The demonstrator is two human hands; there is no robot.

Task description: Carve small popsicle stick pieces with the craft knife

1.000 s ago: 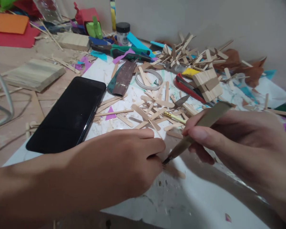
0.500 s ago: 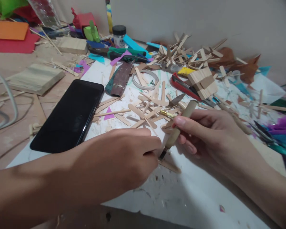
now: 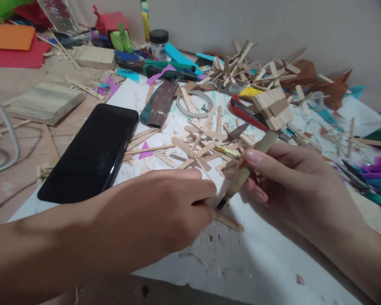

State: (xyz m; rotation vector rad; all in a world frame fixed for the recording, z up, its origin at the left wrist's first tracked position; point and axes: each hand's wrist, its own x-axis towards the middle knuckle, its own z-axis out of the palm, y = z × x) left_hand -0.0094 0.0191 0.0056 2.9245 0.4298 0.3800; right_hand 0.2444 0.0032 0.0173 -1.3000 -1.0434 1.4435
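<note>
My left hand (image 3: pixel 165 207) lies on the white sheet (image 3: pixel 260 262) and pins down a flat wooden craft stick (image 3: pixel 229 220), whose free end pokes out to the right of my fingers. My right hand (image 3: pixel 288 182) grips a craft knife with an olive handle (image 3: pixel 250 166). Its dark blade tip (image 3: pixel 219 206) touches the stick just beside my left fingertips.
A black phone (image 3: pixel 92 152) lies left of my hands. Loose craft sticks (image 3: pixel 197 144) litter the sheet beyond them, with a tape ring (image 3: pixel 195 103), a red cutter (image 3: pixel 246 112), a glued stick block (image 3: pixel 273 108), wood boards (image 3: pixel 46 101), paper scraps and a jar (image 3: pixel 158 42).
My right hand drew in toward my left and tilted the knife steeper, then shifted slightly right. The blade tip stayed at the stick and my left hand held still.
</note>
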